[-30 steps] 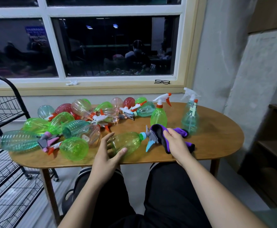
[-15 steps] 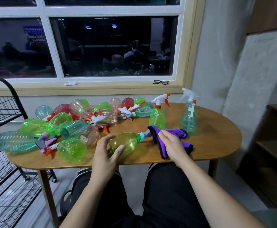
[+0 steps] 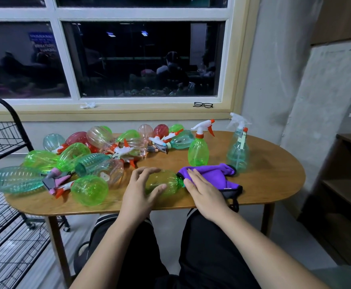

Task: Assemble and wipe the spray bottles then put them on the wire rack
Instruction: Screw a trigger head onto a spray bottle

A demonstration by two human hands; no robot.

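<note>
Purple cloth (image 3: 210, 171), green ribbed bottle (image 3: 163, 182), brown wooden table (image 3: 274, 174), black rack (image 3: 5, 142).

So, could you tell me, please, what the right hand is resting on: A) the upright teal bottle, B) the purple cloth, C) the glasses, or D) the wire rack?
B: the right hand lies with straight fingers on the purple cloth, at the neck of the lying green bottle that the left hand holds.
</note>
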